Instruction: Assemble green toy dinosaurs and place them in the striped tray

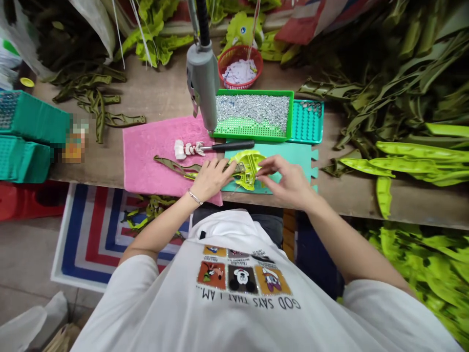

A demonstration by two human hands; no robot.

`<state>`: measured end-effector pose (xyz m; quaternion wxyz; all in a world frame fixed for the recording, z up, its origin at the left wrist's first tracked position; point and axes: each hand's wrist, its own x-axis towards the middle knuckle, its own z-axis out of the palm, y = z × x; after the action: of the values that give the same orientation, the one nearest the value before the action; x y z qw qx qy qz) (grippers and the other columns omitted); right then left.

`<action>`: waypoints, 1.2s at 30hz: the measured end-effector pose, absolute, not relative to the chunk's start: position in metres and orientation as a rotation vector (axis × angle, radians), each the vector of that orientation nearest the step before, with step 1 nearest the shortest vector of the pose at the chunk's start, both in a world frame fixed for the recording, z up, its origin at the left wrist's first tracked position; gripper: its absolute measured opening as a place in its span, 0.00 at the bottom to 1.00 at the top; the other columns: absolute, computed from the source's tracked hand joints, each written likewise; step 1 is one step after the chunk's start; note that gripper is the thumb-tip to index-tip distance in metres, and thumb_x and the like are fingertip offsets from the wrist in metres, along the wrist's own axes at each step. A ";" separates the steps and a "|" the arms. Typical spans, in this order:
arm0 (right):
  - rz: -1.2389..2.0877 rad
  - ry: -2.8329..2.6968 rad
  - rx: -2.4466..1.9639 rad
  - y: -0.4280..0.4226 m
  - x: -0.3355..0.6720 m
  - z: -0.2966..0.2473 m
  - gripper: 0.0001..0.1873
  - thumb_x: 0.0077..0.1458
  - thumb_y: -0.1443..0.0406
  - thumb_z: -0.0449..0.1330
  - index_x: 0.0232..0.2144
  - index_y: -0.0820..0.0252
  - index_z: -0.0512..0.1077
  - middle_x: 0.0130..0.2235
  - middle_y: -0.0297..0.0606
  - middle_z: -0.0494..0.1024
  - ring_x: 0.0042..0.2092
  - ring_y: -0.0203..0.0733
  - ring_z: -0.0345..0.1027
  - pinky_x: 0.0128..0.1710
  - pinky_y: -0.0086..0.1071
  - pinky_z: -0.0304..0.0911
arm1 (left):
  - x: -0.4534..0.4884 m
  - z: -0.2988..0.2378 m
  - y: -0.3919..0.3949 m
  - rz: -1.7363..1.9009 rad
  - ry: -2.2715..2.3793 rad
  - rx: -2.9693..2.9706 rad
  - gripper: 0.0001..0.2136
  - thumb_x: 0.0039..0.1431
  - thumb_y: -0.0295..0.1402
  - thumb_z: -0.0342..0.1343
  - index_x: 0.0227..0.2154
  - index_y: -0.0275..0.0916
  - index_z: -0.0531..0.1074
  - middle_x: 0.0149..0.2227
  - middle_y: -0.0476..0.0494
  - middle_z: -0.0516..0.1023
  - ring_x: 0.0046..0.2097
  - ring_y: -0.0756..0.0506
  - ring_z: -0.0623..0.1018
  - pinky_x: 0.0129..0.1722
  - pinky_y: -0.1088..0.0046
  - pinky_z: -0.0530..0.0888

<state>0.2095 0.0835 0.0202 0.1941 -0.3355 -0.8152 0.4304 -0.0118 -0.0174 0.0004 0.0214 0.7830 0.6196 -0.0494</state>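
Observation:
A yellow-green plastic part (249, 166) lies on a teal mat (300, 156) at the bench's front edge. My right hand (287, 182) pinches its right side with closed fingers. My left hand (212, 177) rests on an olive-green plastic arm piece (174, 166) that runs left across a pink towel (154, 151), its fingers curled at the joint where the two pieces meet. A black-handled tool with a white wrapped end (216, 146) lies just behind my hands.
A grey electric screwdriver (202, 78) hangs over the bench. Behind it are a green tray of small screws (252, 113), a teal perforated tray (307, 122) and a red basket (241, 66). Piles of green plastic parts (403, 112) fill the right; teal boxes (25, 132) stand left.

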 end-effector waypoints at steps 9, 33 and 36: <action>1.111 -2.484 -0.949 0.072 0.186 0.013 0.15 0.49 0.73 0.56 0.40 0.54 0.66 0.33 0.35 0.82 0.33 0.42 0.78 0.37 0.36 0.70 | -0.009 0.017 -0.015 -0.139 1.918 2.514 0.19 0.71 0.36 0.47 0.61 0.36 0.63 0.50 0.35 0.76 0.47 0.38 0.74 0.41 0.60 0.67; 0.145 -2.380 -1.681 0.274 0.190 -0.015 0.14 0.54 0.72 0.52 0.44 0.62 0.67 0.42 0.54 0.78 0.46 0.54 0.69 0.48 0.49 0.61 | -0.010 0.021 -0.008 -0.163 1.904 2.461 0.18 0.70 0.36 0.49 0.60 0.39 0.64 0.50 0.35 0.76 0.49 0.38 0.73 0.41 0.61 0.67; 0.356 -2.233 -1.612 0.256 0.191 0.002 0.15 0.54 0.71 0.55 0.45 0.60 0.65 0.40 0.48 0.79 0.41 0.48 0.71 0.46 0.45 0.64 | -0.009 0.022 -0.008 -0.154 1.898 2.430 0.19 0.71 0.36 0.48 0.61 0.39 0.64 0.50 0.35 0.76 0.50 0.38 0.72 0.42 0.61 0.66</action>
<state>0.1912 0.2557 0.0019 0.1813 -0.5708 -0.7909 0.1260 -0.0091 -0.0076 0.0219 0.0272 0.7868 0.6145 -0.0499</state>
